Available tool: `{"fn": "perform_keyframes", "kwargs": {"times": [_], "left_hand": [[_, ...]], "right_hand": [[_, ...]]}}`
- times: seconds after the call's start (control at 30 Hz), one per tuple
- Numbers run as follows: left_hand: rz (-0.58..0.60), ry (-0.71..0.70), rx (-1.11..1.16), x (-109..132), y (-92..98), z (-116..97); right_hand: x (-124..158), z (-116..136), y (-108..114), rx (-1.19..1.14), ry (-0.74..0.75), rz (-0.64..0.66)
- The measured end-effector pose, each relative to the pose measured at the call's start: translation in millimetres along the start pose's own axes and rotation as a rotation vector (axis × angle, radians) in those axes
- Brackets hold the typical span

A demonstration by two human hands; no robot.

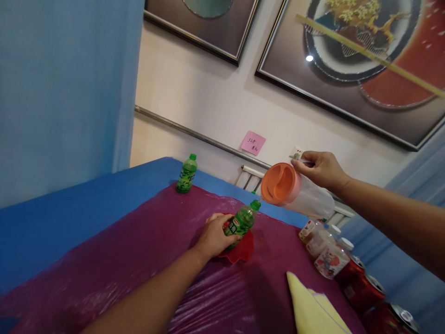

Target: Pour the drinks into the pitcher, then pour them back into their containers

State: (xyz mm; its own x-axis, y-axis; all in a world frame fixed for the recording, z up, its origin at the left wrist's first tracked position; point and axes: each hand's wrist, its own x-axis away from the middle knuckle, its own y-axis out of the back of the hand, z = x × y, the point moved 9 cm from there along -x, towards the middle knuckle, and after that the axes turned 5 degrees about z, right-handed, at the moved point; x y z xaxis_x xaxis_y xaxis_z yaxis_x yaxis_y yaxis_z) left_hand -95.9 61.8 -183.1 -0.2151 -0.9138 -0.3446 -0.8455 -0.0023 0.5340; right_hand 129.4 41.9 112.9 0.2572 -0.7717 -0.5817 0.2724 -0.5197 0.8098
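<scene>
My left hand [215, 235] is wrapped round a green-labelled drink bottle [244, 219], which leans to the right over a red scalloped dish [246, 248]. Above and to the right, my right hand [322, 169] grips the handle of a clear plastic pitcher [309, 199]. Its orange lid [278, 184] points down-left, the lower edge close to the bottle's green top. A thin clear trickle seems to show between them, though it is hard to make out. Whether the bottle is capped I cannot tell. Farther back, a second green bottle [187, 174] stands upright.
Along the right edge stand several bottles with white caps [332, 260] and red cans [364, 292]. A folded yellow cloth [313, 308] lies at the front right. Purple plastic sheeting [139, 250] covers the blue table [86, 204]. A metal rail [194, 134] runs along the wall behind.
</scene>
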Motion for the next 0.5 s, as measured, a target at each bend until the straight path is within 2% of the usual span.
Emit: {"fn": "perform_keyframes", "kwargs": {"times": [0.5], "left_hand": [[0.009,-0.010,0.016,-0.4,-1.9,0.4]], "right_hand": [[2.0,0.3,-1.8,0.006,-0.002,-0.009]]}}
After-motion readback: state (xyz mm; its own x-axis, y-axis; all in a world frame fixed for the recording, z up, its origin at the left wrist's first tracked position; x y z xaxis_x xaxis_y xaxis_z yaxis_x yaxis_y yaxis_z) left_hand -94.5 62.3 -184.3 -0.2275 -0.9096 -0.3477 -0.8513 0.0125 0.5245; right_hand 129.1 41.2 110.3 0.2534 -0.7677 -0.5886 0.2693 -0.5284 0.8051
